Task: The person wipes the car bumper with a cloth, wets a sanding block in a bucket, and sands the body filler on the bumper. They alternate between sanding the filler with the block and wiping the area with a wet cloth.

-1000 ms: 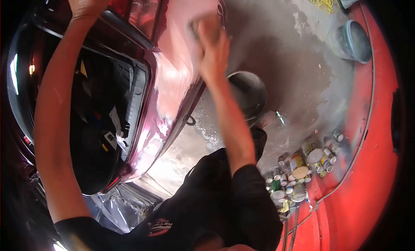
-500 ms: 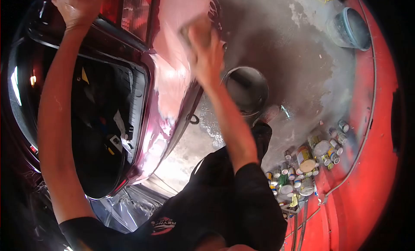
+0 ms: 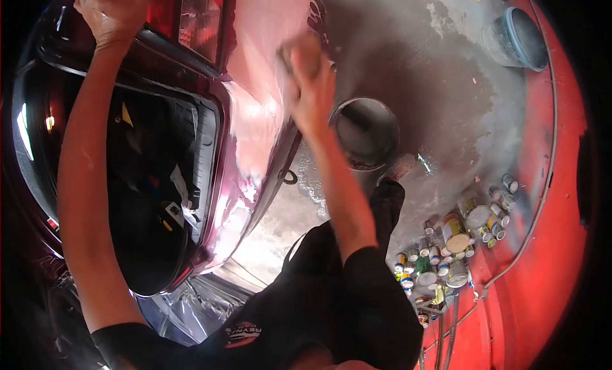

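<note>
My right hand [image 3: 310,89] presses a small tan sanding pad [image 3: 299,54] against the wet, pale pink rear panel of a red car [image 3: 258,108]. The pad is gripped under my fingers and partly hidden by them. My left hand [image 3: 113,11] rests high on the upper edge of the car by the red tail light [image 3: 185,22], fingers curled over the edge, holding no loose object. The open boot [image 3: 146,178] lies dark between my two arms.
A dark bucket [image 3: 364,133] stands on the wet concrete floor just right of my right arm. A grey bucket [image 3: 515,39] sits at the far upper right. Several paint cans [image 3: 446,255] cluster along the red wall [image 3: 542,242]. Plastic sheeting [image 3: 185,306] lies under the car.
My right hand with the pad has slid a little back and forth across the panel, ending slightly to the right. The left hand stays on the car's edge.
</note>
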The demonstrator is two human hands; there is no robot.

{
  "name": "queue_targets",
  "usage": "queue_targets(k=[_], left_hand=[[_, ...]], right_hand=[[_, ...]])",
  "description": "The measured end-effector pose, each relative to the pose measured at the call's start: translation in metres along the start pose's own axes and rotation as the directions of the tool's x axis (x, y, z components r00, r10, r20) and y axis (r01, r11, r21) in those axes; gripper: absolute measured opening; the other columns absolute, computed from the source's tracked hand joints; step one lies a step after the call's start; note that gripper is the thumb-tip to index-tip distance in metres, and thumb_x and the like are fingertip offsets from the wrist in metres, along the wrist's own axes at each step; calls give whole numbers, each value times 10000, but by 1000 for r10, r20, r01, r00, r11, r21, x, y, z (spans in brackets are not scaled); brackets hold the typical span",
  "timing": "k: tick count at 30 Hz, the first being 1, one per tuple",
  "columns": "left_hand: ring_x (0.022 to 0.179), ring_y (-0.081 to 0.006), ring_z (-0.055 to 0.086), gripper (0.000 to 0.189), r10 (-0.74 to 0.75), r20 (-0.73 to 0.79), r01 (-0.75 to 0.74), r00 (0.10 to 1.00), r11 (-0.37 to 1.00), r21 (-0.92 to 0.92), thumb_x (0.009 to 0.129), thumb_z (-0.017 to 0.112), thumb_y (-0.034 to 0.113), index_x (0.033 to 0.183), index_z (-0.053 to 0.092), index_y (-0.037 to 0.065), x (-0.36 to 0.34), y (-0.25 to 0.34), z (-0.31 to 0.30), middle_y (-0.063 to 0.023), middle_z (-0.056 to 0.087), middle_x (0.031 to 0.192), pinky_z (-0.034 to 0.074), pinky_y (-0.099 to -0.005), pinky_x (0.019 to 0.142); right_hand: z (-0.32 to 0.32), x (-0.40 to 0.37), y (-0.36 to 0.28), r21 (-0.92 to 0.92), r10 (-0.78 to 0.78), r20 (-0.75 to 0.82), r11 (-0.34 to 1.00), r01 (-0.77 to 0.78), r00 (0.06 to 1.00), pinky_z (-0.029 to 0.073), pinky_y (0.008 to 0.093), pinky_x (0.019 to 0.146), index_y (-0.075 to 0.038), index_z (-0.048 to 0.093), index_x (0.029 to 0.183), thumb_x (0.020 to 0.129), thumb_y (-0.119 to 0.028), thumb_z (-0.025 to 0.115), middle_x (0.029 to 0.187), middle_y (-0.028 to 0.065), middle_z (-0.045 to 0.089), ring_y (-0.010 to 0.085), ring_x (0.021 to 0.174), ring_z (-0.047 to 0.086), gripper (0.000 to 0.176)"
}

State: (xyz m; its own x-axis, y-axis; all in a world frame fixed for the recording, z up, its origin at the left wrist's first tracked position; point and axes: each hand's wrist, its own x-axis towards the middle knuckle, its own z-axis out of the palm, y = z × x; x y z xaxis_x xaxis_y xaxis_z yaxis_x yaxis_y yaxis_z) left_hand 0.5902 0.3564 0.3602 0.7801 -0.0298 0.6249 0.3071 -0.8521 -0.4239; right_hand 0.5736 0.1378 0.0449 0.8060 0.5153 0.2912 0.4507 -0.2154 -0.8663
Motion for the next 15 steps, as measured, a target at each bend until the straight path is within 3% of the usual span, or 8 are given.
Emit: queue_targets(k=[2,4,6,8,9,12,15], left_hand=[[846,-309,542,182,-2,12,3,1000,999,-45,789,753,155,763,582,98,0,-1,0,-81,551,822,402,-458,794],[886,-309,560,156,-72,57,72,996,997,2,777,759,173,781,621,102,0,1,-2,-80,586,865,415,-465,820],[919,-289,600,153,-47,60,45,997,998,34,782,796,232,799,676,139,-1,-15,3,-39,641,898,447,-457,836],[944,-249,662,169,58,36,-61,998,995,73,803,863,331,816,747,208,-11,-52,18,41,716,921,496,-436,841],[925,-252,676,175,56,53,-58,997,997,41,806,867,334,828,756,201,-10,-53,16,35,734,927,511,-423,839],[902,-246,677,173,61,101,-61,993,998,5,816,860,329,828,756,191,-8,-53,12,33,731,908,512,-410,834],[882,-249,676,177,118,65,-118,991,993,-5,819,859,323,829,756,180,-8,-54,13,24,727,900,512,-410,829]], right_hand=[[7,59,16,70,-44,-12,997,45,999,462,552,1062,-299,534,1546,860,-40,715,1483,312,472,514,1265,523,756],[5,44,12,18,-27,9,999,27,1000,469,563,1009,-325,528,1541,856,-64,725,1508,331,444,504,1223,538,760],[-3,-1,-7,-47,-17,28,999,18,999,471,556,1007,-336,553,1521,857,-67,728,1532,332,424,492,1211,546,738],[4,-83,-7,25,-39,35,999,38,999,439,561,1081,-325,625,1468,814,-80,791,1558,325,408,486,1251,535,719],[4,-106,-5,108,-62,-16,992,63,998,429,570,1087,-328,627,1467,786,-99,822,1561,318,413,483,1257,534,744],[0,-61,-3,41,-64,19,997,63,998,428,567,1089,-327,638,1457,782,-107,824,1570,312,408,481,1261,530,734],[6,65,3,21,-19,58,1000,18,998,473,582,1000,-380,534,1511,849,-162,780,1499,280,455,491,1218,534,739]])
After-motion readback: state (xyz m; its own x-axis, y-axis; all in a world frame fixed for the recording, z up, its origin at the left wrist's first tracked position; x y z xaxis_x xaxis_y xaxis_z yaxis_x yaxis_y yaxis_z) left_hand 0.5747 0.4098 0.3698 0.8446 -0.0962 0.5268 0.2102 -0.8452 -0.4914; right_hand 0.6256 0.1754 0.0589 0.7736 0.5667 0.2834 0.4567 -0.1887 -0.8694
